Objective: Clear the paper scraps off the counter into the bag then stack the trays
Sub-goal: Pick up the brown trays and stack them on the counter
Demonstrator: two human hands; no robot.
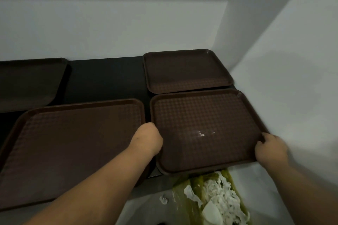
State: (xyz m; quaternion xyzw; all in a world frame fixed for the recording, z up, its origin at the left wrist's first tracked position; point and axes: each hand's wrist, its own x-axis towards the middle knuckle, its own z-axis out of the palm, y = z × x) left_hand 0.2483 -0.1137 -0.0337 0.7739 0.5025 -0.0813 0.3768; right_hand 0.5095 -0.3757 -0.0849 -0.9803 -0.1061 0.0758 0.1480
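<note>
Tray (206,129) overhangs the counter's (106,75) near edge above the bag (215,202); it looks stiff, light and slick. Left grip (148,137) clasps its left rim, right grip (270,150) its near corner.

**Rough beds, smooth rims, glossy film**

The near right tray (201,115), far right tray (186,71) and near left tray (73,142) look like brown moulded plastic, each with a rough, woven-pattern bed inside a smooth, faintly shiny rim; the far left tray (27,82) is too dark to judge. A wet-looking glint streaks the near right tray's bed. The counter (104,78) beneath is black and matt. The wall (128,29) behind is smooth, flat white. The bag (197,183) is thin, glossy green plastic film, holding crumpled white paper scraps (223,197).
</note>
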